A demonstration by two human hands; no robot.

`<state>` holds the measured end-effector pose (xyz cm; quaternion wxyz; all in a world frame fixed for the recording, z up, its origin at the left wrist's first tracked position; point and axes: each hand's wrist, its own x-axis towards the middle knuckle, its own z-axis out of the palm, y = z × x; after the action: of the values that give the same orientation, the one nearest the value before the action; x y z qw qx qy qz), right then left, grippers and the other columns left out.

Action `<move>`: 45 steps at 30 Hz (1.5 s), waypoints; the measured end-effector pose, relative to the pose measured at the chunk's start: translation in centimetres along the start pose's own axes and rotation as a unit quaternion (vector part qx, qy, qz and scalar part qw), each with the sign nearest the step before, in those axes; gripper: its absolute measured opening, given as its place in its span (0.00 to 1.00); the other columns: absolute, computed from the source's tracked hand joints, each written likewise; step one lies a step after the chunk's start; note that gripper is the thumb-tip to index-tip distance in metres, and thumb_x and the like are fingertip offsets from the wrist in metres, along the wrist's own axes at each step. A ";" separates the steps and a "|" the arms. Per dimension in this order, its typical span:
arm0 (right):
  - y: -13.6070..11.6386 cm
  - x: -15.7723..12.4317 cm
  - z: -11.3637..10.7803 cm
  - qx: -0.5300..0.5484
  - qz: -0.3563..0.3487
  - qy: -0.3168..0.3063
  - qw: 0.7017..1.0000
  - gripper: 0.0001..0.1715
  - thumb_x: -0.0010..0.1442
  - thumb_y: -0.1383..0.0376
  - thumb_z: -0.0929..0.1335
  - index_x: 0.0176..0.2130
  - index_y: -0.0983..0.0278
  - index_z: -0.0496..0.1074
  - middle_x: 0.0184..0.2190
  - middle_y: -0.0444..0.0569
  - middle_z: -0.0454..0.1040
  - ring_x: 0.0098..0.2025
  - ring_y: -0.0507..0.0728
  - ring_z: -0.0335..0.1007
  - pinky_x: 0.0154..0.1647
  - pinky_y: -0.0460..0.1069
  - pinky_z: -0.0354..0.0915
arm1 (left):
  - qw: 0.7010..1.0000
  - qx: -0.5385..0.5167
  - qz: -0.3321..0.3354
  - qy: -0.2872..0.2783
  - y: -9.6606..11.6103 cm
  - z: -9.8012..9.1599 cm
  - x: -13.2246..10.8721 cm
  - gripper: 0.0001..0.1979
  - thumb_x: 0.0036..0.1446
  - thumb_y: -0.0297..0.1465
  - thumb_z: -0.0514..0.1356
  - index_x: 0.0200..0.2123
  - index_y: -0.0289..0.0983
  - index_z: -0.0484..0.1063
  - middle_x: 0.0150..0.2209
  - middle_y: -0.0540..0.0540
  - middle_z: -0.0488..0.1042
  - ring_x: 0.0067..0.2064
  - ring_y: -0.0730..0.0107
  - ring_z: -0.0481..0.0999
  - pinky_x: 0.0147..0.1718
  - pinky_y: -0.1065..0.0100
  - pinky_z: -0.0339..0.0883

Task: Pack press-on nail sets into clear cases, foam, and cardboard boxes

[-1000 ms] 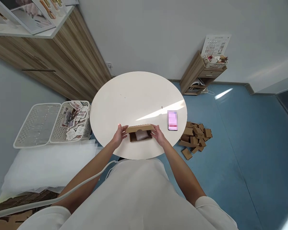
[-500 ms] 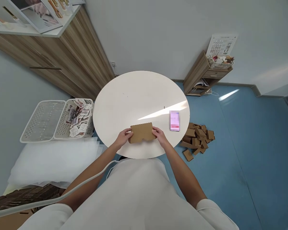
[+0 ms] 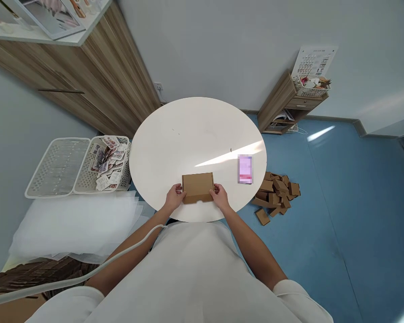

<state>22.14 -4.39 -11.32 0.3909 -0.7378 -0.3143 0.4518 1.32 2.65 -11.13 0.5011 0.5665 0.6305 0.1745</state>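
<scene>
A brown cardboard box is between my hands at the near side of the round white table. Its flat top faces up, and a small notch shows in the edge nearest me. My left hand grips the left side with the thumb on the front left corner. On the other side, my right hand holds the right end, thumb at the front right corner. Fingers of both hands are partly hidden by the box. A phone with a blurred pink screen lies to the right of my right hand.
Several small cardboard boxes are heaped on the blue floor right of the table. A white basket with printed cards stands at left, above white translucent sheets. A white cable crosses my left arm. A wooden cabinet stands behind.
The box has levelled from a slight tilt and now sits squarer to me. Both hands have shifted slightly toward its front corners, still holding it.
</scene>
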 end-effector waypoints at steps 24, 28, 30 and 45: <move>-1.4 -2.8 -2.0 -0.158 -0.171 -0.078 0.969 0.43 0.49 0.58 0.66 0.60 0.58 0.45 0.43 0.52 0.62 0.45 0.59 0.60 0.47 0.57 0.60 | 0.990 0.051 0.132 -0.009 1.0 -1.0 -3.5 0.38 0.43 0.42 0.60 0.57 0.43 0.52 0.44 0.43 0.64 0.47 0.59 0.65 0.44 0.59 0.61; -3.8 -2.1 -3.5 -0.138 -0.160 -0.081 0.974 0.38 0.50 0.51 0.64 0.57 0.58 0.54 0.36 0.50 0.63 0.38 0.58 0.62 0.40 0.54 0.63 | 0.979 0.093 0.180 -0.012 3.2 -2.0 -3.0 0.36 0.46 0.45 0.58 0.57 0.42 0.52 0.40 0.44 0.63 0.43 0.61 0.66 0.40 0.62 0.63; -4.7 -1.7 -3.9 -0.139 -0.140 -0.081 0.977 0.34 0.51 0.49 0.63 0.55 0.57 0.59 0.34 0.49 0.63 0.36 0.57 0.62 0.40 0.54 0.62 | 0.977 0.117 0.175 -0.015 4.2 -2.2 -2.3 0.33 0.49 0.46 0.54 0.57 0.40 0.54 0.38 0.44 0.63 0.39 0.62 0.67 0.38 0.63 0.63; -6.5 -0.6 -3.7 -0.115 -0.065 -0.053 0.990 0.28 0.52 0.44 0.59 0.40 0.58 0.71 0.38 0.51 0.69 0.41 0.59 0.63 0.43 0.51 0.56 | 0.961 0.221 0.166 0.012 6.4 -1.6 -1.2 0.27 0.54 0.40 0.50 0.56 0.35 0.55 0.34 0.43 0.64 0.35 0.59 0.67 0.34 0.62 0.61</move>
<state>24.57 -2.74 -4.37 0.3145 -0.7308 -0.4316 0.4251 3.30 4.04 -4.90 0.3194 0.7575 0.5569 0.1181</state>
